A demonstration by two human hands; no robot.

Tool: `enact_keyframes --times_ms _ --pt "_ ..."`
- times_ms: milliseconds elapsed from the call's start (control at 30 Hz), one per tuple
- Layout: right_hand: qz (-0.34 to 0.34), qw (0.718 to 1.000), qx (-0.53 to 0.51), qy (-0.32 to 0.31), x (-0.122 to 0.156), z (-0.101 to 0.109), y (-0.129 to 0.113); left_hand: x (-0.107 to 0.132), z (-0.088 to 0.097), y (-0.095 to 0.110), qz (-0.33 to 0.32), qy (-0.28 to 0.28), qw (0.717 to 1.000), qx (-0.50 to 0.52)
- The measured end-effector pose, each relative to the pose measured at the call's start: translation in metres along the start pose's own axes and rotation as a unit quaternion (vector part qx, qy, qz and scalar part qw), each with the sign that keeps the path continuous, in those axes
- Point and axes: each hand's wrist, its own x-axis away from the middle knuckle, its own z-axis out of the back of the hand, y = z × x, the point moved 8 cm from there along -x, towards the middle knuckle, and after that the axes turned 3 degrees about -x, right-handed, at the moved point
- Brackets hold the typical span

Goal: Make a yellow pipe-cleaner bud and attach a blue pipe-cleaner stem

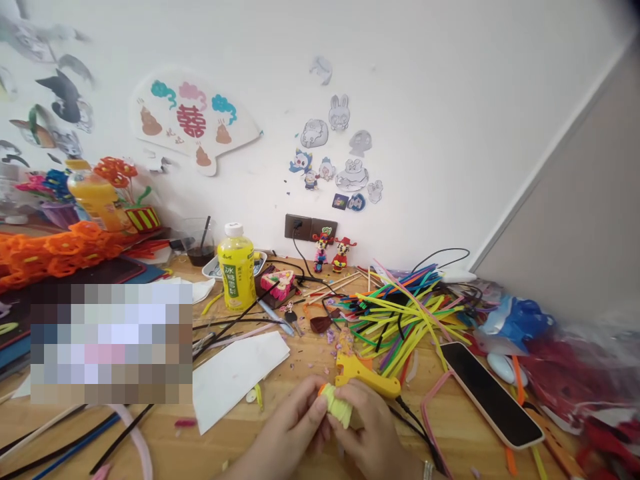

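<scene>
Between the fingertips of both hands is a small pale yellow pipe-cleaner piece [340, 408] with an orange edge at its upper left. My left hand [296, 421] pinches it from the left, thumb on its near side. From the other side my right hand [373, 421] closes its fingers around it, hiding part of it. Just beyond the hands lies a yellow hot glue gun [373, 380], its cord running off to the lower right. A white sheet of paper [240, 377] rests on the wooden table left of my hands.
A heap of coloured pipe cleaners [410, 313] lies at the back right, near a phone [493, 393] and plastic bags [575, 367]. A yellow drink bottle [236, 270] and a plastic cup [199, 243] stand at the back. Orange pipe-cleaner flowers [60, 253] lie at left.
</scene>
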Motion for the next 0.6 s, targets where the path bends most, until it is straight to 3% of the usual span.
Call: enact_keyframes --times_ms 133,367,467,600 --pt "-0.032 0.998 0.016 0.046 0.004 0.001 0.008 -0.004 0.0 -0.004 -0.005 0.01 0.999 0.045" --pt "-0.005 0.998 0.046 0.032 -0.01 0.0 -0.002 -0.008 0.024 0.011 -0.037 0.095 0.991 0.091" --pt "-0.04 0.995 0.084 -0.041 -0.03 0.011 0.009 -0.013 0.038 0.018 -0.024 0.123 0.984 0.13" --pt "-0.153 0.959 0.197 -0.134 -0.037 0.037 0.057 -0.017 0.049 0.017 0.007 0.136 0.974 0.182"
